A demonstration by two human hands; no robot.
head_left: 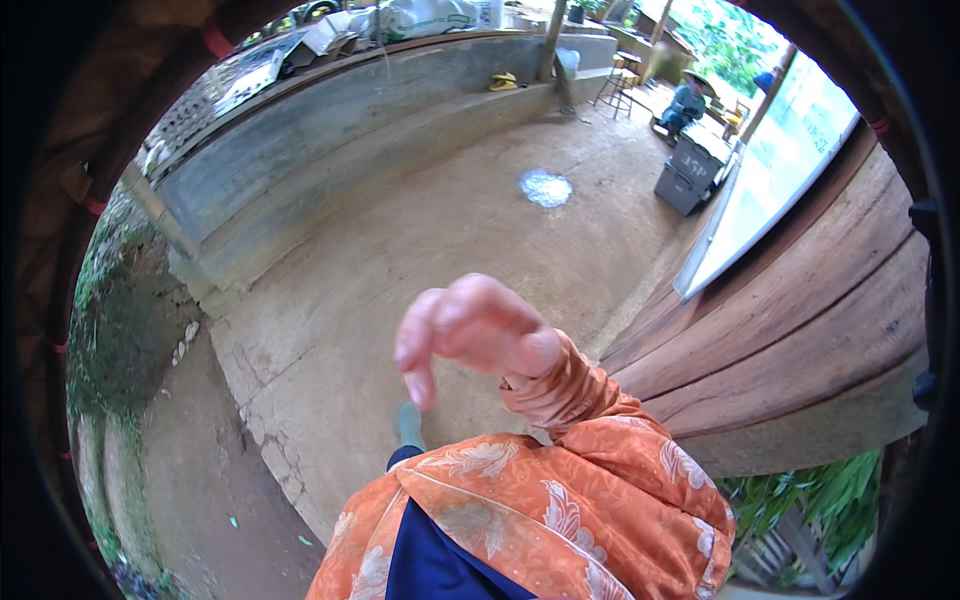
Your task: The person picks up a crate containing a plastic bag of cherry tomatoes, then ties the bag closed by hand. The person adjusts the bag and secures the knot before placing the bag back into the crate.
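Note:
In front of my body, over the concrete floor (380, 260), my right hand (475, 325) hangs in the air at the end of an orange patterned sleeve (590, 395). Its fingers curve loosely downward with a gap between them, slightly blurred, and nothing shows in them. It touches no object. Below it, a green boot (408, 425) of mine stands on the floor. My left hand is out of view.
A low concrete wall (330, 140) with a ledge runs along the far left; a yellow item (503, 82) lies on it. Dark stacked crates (685, 170), a stool (617, 90) and a seated person (685, 103) are far right. Wooden planks (790, 330) and a white panel (770, 180) flank my right.

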